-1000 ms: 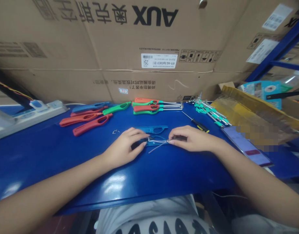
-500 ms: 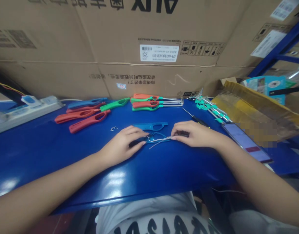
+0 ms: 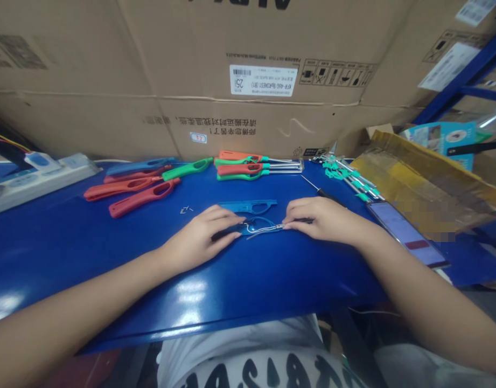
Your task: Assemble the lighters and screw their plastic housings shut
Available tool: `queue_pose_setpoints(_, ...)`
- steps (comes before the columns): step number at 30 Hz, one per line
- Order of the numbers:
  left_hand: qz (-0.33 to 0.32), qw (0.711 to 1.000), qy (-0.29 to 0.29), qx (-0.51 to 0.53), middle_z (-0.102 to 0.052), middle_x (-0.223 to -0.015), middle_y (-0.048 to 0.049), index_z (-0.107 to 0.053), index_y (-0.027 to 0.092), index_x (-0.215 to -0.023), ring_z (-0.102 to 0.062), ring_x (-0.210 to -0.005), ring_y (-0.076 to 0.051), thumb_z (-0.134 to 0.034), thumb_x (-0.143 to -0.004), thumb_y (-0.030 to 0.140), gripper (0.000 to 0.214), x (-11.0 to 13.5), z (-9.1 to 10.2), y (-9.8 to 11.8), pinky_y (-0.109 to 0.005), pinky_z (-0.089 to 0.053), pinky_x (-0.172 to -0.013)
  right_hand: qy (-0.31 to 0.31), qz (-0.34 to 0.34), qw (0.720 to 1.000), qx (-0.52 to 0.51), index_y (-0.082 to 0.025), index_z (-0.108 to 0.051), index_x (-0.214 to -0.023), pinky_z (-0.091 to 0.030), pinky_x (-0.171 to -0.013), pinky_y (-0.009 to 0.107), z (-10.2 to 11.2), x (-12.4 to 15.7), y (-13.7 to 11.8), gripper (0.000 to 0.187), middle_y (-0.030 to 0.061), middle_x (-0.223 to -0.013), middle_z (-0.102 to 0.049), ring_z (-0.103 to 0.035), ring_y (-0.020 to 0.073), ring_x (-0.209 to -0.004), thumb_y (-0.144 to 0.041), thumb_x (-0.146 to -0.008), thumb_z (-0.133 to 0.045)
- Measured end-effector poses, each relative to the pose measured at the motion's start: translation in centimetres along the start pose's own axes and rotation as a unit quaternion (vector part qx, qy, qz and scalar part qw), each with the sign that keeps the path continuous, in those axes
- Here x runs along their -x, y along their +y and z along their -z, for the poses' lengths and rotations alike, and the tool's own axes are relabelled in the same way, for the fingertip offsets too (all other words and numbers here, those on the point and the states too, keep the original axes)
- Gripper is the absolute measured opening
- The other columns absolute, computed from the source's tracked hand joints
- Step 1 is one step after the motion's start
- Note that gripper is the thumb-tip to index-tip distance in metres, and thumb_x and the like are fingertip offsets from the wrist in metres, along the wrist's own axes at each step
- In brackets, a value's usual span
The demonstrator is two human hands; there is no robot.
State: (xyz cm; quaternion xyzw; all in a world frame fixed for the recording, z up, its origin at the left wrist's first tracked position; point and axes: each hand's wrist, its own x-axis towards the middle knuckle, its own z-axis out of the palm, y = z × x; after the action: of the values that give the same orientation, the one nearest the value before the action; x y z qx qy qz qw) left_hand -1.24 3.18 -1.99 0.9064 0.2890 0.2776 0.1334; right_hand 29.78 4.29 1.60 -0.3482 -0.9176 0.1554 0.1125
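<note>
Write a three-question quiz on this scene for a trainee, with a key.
1. True or false: the phone lies farther right than the screwdriver.
2. What colour is the handle shell lying just beyond the left hand?
A) Red
B) Green
C) Blue
3. Fill in: the white wires show between the left hand and the ____.

Key: 1. True; 2. C; 3. right hand.

Left hand (image 3: 210,233) opposite right hand (image 3: 308,218), both in pinches

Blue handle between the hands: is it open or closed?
Open: the blue handle has white wires exposed, and a similar blue half lies apart.
</note>
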Motion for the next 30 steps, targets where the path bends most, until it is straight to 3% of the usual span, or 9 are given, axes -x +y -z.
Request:
queue_pose_setpoints(11,-0.003,1.0,-0.008,-0.01,-0.071,-0.116,-0.0099,-0.067,0.019,-0.128,-0.064,-0.105,-0.022,-0.059,-0.099,0.026,0.031,-0.1,0.0,0.0,-0.039,-0.055,-0.096,-0.035,0.008,0.979,0.199,-0.018,-0.067,-0.078,-0.034,-0.065,0.03,-0.3,0.1,-1.9,0.027,0.0037,-0.081,-0.067,-0.061,0.0169,-0.077,-0.02,-0.099,-0.051)
queue_pose_setpoints(16,-0.006,1.0,0.001,-0.005,-0.071,-0.115,-0.0098,-0.068,0.02,-0.126,-0.065,-0.105,-0.022,-0.059,-0.099,0.025,0.029,-0.2,0.0,0.1,-0.038,-0.055,-0.096,-0.098,0.006,0.955,0.28,-0.017,-0.068,-0.081,-0.029,-0.06,0.033,-0.5,-0.4,-3.6,0.019,0.006,-0.082,-0.067,-0.059,0.0189,-0.074,-0.004,-0.089,-0.055)
queue_pose_setpoints(21,-0.013,1.0,0.0,-0.007,-0.072,-0.114,-0.0102,-0.067,0.019,-0.127,-0.065,-0.104,-0.021,-0.059,-0.099,0.024,0.029,-0.1,-0.1,0.0,-0.038,-0.056,-0.094,-0.141,0.001,0.936,0.323,-0.014,-0.07,-0.078,-0.027,-0.057,0.034,-0.3,-1.1,-4.7,0.019,0.0093,-0.081,-0.067,-0.062,0.0208,-0.072,-0.003,-0.086,-0.057)
queue_pose_setpoints(26,-0.022,1.0,-0.001,-0.01,-0.072,-0.116,-0.0099,-0.067,0.018,-0.128,-0.065,-0.104,-0.021,-0.059,-0.099,0.023,0.03,0.0,-0.2,-0.1,-0.037,-0.055,-0.094,-0.097,-0.014,0.962,0.255,-0.017,-0.074,-0.087,-0.035,-0.061,0.033,1.1,-1.6,-4.2,0.022,0.0086,-0.09,-0.071,-0.066,0.0219,-0.079,-0.028,-0.096,-0.056)
queue_pose_setpoints(30,-0.025,1.0,0.0,-0.004,-0.073,-0.116,-0.0087,-0.066,0.021,-0.13,-0.065,-0.103,-0.021,-0.059,-0.099,0.024,0.032,0.1,-0.3,-0.3,-0.037,-0.055,-0.093,0.019,-0.023,0.994,0.1,-0.021,-0.072,-0.108,-0.043,-0.07,0.029,-0.1,-3.0,-3.5,0.019,0.0055,-0.106,-0.071,-0.066,0.0197,-0.093,-0.027,-0.095,-0.058)
